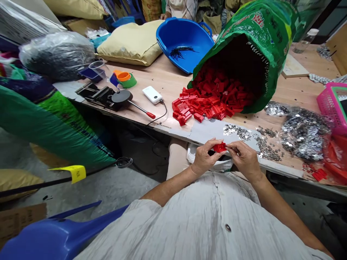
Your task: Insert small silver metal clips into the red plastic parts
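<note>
My left hand [205, 157] pinches a small red plastic part [219, 147] between thumb and fingers, just off the table's front edge. At the part's right end, the fingertips of my right hand [245, 159] are pressed together. Whatever they hold is too small or hidden to name. Beyond my hands lies a heap of similar red plastic parts [200, 104], spilling from the mouth of a green sack [260, 32]. Small flat silvery metal pieces [238, 132] and darker small metal pieces [269, 150] are scattered nearby. Below my hands, a white bag [222, 165] hangs open over my lap.
A black hand press [108, 99] with a red-tipped lever and a white power bank [152, 95] with a cable stand left. Behind them are a blue basin [187, 39] and a pale sack [132, 41]. Plastic-bagged metal pieces [305, 133] and a pink basket [329, 108] are right.
</note>
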The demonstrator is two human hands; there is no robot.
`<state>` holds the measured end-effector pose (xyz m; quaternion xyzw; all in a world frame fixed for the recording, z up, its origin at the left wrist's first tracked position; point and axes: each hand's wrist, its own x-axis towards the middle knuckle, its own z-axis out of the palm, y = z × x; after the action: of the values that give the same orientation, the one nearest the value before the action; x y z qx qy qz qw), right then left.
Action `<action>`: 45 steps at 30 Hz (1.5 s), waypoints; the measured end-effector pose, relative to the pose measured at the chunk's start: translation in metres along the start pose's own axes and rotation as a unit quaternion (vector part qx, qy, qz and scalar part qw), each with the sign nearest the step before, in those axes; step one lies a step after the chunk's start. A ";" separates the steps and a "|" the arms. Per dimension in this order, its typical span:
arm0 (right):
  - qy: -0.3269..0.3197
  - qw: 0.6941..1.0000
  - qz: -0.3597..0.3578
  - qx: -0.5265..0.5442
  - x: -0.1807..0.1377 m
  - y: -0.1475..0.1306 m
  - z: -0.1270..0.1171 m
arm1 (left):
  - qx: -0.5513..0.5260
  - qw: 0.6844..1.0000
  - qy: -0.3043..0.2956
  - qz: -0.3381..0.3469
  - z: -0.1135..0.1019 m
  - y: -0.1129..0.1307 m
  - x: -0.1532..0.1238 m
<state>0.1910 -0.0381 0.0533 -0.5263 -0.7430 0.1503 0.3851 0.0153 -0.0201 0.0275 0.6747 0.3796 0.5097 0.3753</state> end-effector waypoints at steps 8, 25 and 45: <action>-0.010 1.000 -0.020 -0.013 -0.003 -0.002 -0.001 | 0.016 0.996 0.009 0.083 0.001 0.000 0.000; -0.081 0.989 0.089 0.083 -0.012 0.015 -0.014 | 0.015 0.997 -0.022 0.066 -0.003 -0.009 -0.002; -0.144 0.986 0.068 -0.040 0.002 0.040 0.017 | 0.077 0.971 -0.225 -0.011 -0.021 -0.047 0.043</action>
<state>0.2055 -0.0175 0.0174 -0.5638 -0.7584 0.2206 0.2414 -0.0028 0.0414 0.0071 0.7945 0.3313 0.3098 0.4038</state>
